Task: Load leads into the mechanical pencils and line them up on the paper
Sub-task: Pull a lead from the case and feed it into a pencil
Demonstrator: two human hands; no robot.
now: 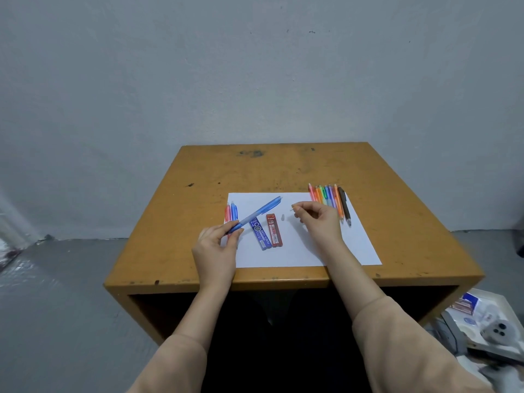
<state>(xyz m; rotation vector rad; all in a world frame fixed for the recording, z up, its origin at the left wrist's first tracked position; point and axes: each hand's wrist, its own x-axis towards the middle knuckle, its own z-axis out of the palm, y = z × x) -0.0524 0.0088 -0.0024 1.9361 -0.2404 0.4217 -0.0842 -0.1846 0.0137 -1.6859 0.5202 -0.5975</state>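
My left hand [219,241] grips a blue mechanical pencil [259,212] near its tip, the barrel slanting up to the right over the white paper [312,248]. My right hand [319,219] pinches a small pale piece [292,207], hard to identify, between thumb and fingertips. A blue lead case [258,232] and a red lead case [274,230] lie side by side mid-paper. A small pale cap [282,217] lies beside them. A red and a blue pencil [231,211] lie at the paper's left edge. Several coloured pencils [329,198] lie in a row at the upper right.
The paper sits on a small worn orange-brown table [198,208] against a grey wall. The table's front edge runs just below my wrists. On the floor at the lower right sits a white tray [487,321] with boxes and oddments.
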